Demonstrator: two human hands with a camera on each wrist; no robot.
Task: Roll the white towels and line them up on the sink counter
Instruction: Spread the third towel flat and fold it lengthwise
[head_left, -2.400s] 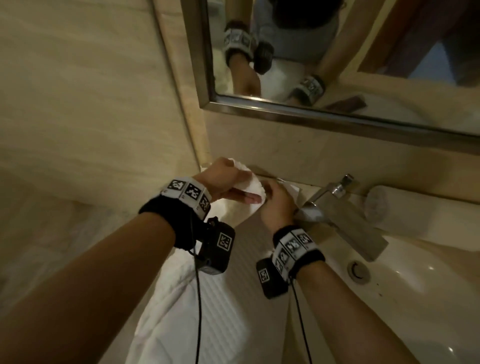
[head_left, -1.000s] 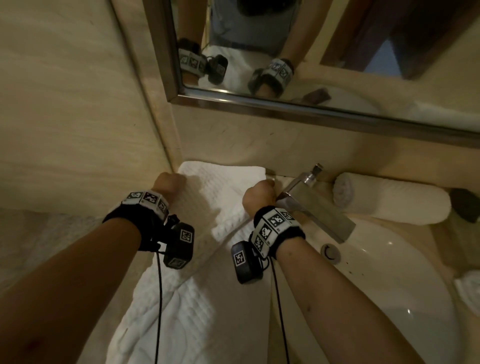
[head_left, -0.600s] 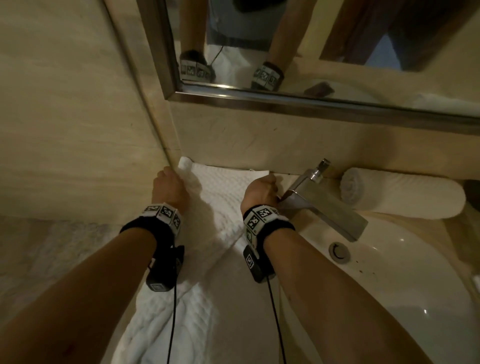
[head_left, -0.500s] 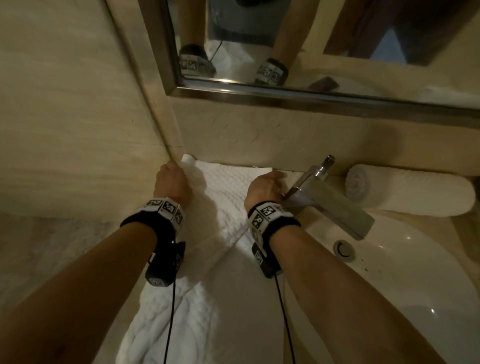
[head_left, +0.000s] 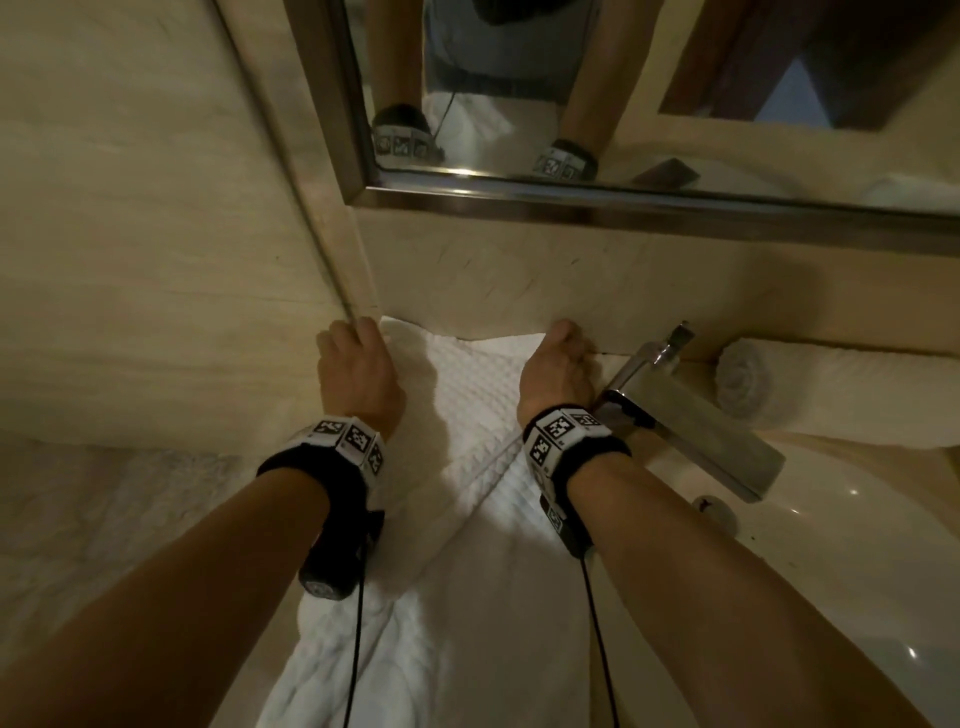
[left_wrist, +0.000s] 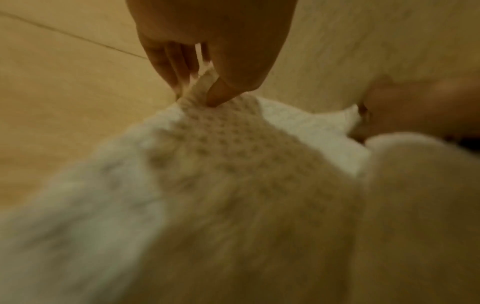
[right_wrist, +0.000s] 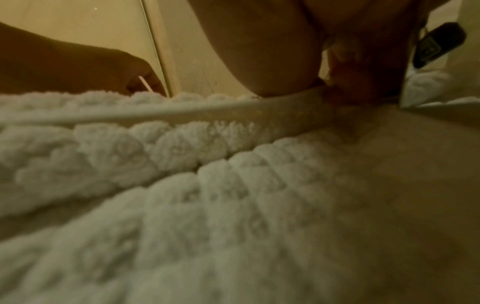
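Note:
A white waffle-weave towel (head_left: 467, 405) lies spread along the counter left of the sink, its near end hanging off the front edge. My left hand (head_left: 358, 364) pinches the towel's far left corner (left_wrist: 200, 86) by the side wall. My right hand (head_left: 558, 364) grips the far right corner (right_wrist: 319, 96) against the back wall, beside the tap. A rolled white towel (head_left: 831, 395) lies on the counter behind the basin, right of the tap. In the right wrist view the towel's hem (right_wrist: 182, 115) runs taut across the picture.
A chrome tap (head_left: 685, 421) juts over the white basin (head_left: 831, 571), right beside my right wrist. The beige side wall (head_left: 156, 234) and back wall (head_left: 519, 280) close the corner. A framed mirror (head_left: 571, 197) hangs above.
The towel was bunched between both hands; it has been spread flat. Both hands have pushed its far corners back to the wall corner.

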